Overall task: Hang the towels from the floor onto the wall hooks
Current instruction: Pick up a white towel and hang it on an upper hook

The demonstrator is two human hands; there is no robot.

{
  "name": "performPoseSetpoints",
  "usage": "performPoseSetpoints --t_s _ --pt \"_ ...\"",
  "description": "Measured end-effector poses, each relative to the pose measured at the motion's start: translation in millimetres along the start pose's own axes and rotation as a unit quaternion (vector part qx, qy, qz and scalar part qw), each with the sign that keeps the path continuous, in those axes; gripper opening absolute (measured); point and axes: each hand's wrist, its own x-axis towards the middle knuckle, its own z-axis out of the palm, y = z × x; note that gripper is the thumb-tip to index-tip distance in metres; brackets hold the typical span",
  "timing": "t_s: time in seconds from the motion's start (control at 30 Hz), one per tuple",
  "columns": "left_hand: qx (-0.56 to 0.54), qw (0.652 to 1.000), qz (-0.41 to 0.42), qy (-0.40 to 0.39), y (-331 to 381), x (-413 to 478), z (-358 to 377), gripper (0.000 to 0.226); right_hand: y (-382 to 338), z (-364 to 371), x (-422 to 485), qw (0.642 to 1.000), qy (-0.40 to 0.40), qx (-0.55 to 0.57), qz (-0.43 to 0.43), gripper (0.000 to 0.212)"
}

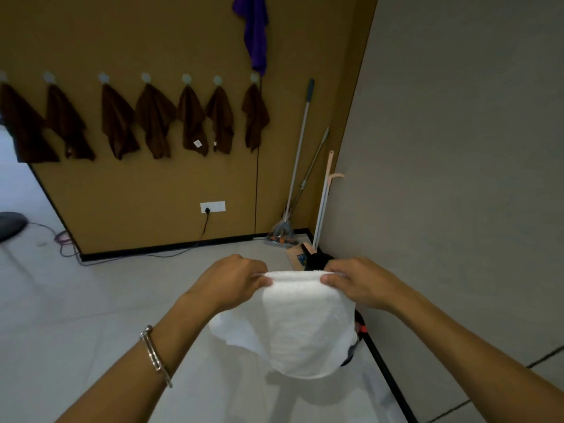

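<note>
I have a white towel (300,319) held up in front of me above the pale floor (76,315), its top edge stretched level between both hands and the rest hanging loose below. My left hand (232,282) grips the left end of that edge, thumb on the near side and fingers curled over the far side. My right hand (357,282) grips the right end the same way. A metal bracelet (154,352) sits on my left wrist.

Ahead on the ochre wall (152,184) runs a row of pale wall hooks (146,77), each I can see carrying a dark brown towel (155,120). A purple towel (254,32) hangs higher up, above the rightmost brown one. Low on the wall a white socket plate (212,206) has a black plug and cable (205,222) running down to the floor. In the corner where the ochre wall meets the grey wall (457,148), a mop (294,166) and other long-handled tools lean upright, and something black lies just behind the towel's top edge, too hidden for me to identify
</note>
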Motion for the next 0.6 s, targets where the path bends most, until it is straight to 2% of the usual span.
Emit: performPoseSetpoints --t_s 0.13,0.3,0.4,0.53,0.6 --pt "0.006 0.998 -0.008 0.057 -14 14 -6 0.022 -4 0 33 1.000 0.026 0.000 -0.017 0.031" --pt "0.000 0.997 -0.027 0.075 -33 35 -11 0.025 3 3 78 0.998 0.038 0.010 -0.040 0.034" --pt "0.017 0.997 -0.022 0.077 -48 52 -17 0.026 10 3 108 0.997 0.036 0.043 -0.051 0.037" --pt "0.010 0.999 -0.011 0.046 -67 87 -30 0.027 20 -5 158 0.993 0.032 0.081 -0.076 0.027" --pt "0.021 0.999 -0.018 0.040 -76 111 -39 0.027 25 -14 184 0.992 0.029 0.093 -0.085 0.029"
